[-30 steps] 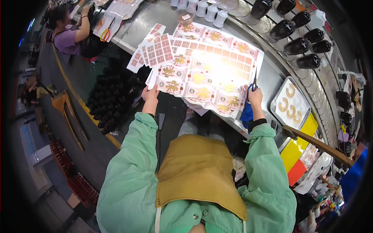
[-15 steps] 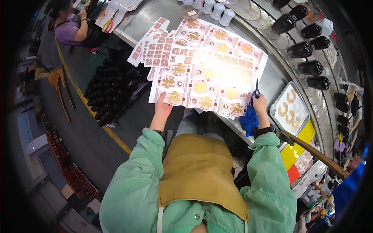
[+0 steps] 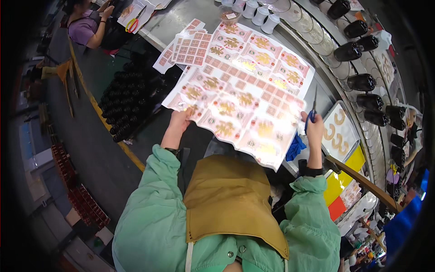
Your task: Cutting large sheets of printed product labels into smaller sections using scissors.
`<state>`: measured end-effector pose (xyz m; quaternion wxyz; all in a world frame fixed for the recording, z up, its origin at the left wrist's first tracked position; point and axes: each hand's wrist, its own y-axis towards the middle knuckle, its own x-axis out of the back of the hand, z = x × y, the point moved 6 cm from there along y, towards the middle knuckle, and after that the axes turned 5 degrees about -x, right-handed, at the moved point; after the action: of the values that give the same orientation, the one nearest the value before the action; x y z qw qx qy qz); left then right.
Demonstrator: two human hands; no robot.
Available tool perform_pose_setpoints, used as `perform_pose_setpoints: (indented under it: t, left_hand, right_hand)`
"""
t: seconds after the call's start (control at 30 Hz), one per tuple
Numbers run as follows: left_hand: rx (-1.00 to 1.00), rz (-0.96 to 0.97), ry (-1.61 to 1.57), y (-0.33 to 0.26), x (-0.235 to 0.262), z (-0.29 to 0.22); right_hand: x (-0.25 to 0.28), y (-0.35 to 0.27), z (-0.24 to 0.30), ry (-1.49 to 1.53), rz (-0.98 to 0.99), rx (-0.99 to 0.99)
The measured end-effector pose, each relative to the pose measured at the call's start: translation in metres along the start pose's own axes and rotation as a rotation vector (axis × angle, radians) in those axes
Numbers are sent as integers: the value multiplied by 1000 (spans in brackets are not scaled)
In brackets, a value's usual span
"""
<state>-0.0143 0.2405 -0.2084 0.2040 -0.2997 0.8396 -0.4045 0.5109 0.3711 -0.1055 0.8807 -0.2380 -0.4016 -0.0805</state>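
A wide printed decal sheet [image 3: 217, 106] with gold characters and pink squares is lifted at its near side, tilted and drooping past the table edge. My left hand [image 3: 180, 121] pinches its left corner. In my right hand [image 3: 316, 130] are scissors [image 3: 312, 115] with dark blue handles, blades pointing away from me and slightly apart. That hand is also at the sheet's right edge; whether its fingers grip the paper I cannot tell. Similar printed sheets [image 3: 267, 50] lie beneath and beyond. Smaller pieces with rows of pink squares [image 3: 190, 49] are stacked at the left.
Right of the scissors sit a blue cloth [image 3: 296, 147] and a white tray [image 3: 329, 129] holding curved tan pieces. White bottles [image 3: 270, 23] and a small tub [image 3: 229, 16] line the back. Glossy black vessels [image 3: 349, 51] stand at right. A co-worker [image 3: 88, 29] is at far left, near red-and-yellow-handled scissors [image 3: 132, 25].
The printed sheet has been raised off the pile and drawn toward me, its near edge now hanging lower. My left hand moved left; my right hand moved right with the scissors.
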Motion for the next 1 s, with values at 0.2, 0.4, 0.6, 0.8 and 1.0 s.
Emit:
perform_pose_setpoints:
  t: [0.2, 0.4, 0.6, 0.8, 1.0]
  left_hand:
    - [-72, 71, -45, -39, -16, 17]
    - [-519, 318, 242, -71, -76, -39]
    - [-685, 495, 259, -113, -153, -174]
    - [-1007, 490, 34, -119, -165, -264]
    - [-1314, 508, 344, -106, -178, -301]
  right_hand:
    - [41, -8, 103, -461, -228, 248]
    - [24, 28, 110, -234, -6, 301]
    - [13, 4, 167, 470, 364, 51]
    - [-3, -19, 219, 826, 93, 221]
    - [-31, -26, 251, 1008, -161, 364]
